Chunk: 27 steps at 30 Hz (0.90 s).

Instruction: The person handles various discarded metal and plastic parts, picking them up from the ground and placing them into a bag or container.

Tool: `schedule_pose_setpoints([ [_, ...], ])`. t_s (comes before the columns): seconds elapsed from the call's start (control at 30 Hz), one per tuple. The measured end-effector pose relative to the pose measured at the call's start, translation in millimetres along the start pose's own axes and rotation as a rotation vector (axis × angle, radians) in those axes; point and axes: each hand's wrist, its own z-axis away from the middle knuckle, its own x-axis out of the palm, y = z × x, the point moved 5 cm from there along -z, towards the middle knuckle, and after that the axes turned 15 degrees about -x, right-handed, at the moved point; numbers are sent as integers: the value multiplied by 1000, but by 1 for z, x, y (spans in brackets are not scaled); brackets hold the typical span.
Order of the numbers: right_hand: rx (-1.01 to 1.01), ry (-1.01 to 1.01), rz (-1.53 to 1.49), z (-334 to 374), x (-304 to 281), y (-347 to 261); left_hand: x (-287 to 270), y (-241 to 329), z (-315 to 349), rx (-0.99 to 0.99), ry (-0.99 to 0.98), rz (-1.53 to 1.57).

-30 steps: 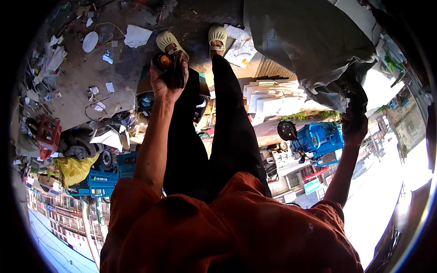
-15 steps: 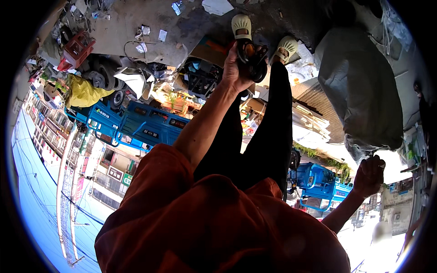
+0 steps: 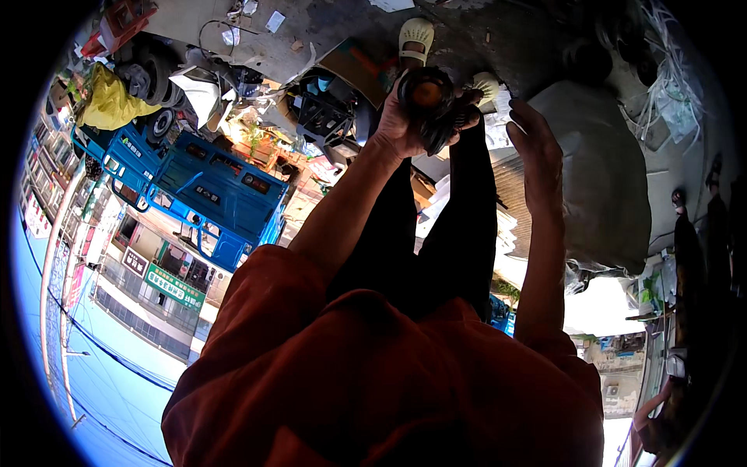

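Observation:
A dark, round mechanical part (image 3: 427,95) with a rusty-brown centre sits in my left hand (image 3: 398,128), whose fingers wrap around it from the left and below. A second dark rounded section hangs below the ringed face, and I cannot make out its exact kind. My right hand (image 3: 537,152) is raised to the right of the part, apart from it. Its fingers are stretched out and slightly bent, with nothing in them. Behind both hands, my feet in pale shoes (image 3: 416,37) stand on the grey ground.
A large grey covered sack (image 3: 599,171) stands to the right. At left are a blue cargo tricycle (image 3: 218,187), a yellow cloth (image 3: 117,100) and old tyres (image 3: 159,78). A black crate-like object (image 3: 325,113) and scattered scrap lie near my legs. A person's legs show at far right.
My right hand has swung inward and up from the far right to beside the dark part, and its fingers have opened. My left hand still grips the part, now turned more face-on.

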Motion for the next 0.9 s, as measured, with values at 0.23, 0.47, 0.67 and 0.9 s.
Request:
schedule_pose_setpoints([
  [0.23, 88, 80, -467, -13, 20, 9, -1, -28, -10, 96, -1, 29],
  [0.47, 23, 81, -265, 6, -22, 14, -4, -41, -34, -136, 284, -189],
  [0.67, -239, 379, 496, 73, -99, -35, 5, -64, -54, -256, 344, -208],
  [0.9, 168, 1081, 596, 262, -238, 53, 52, -173, -122, -625, 151, -154],
])
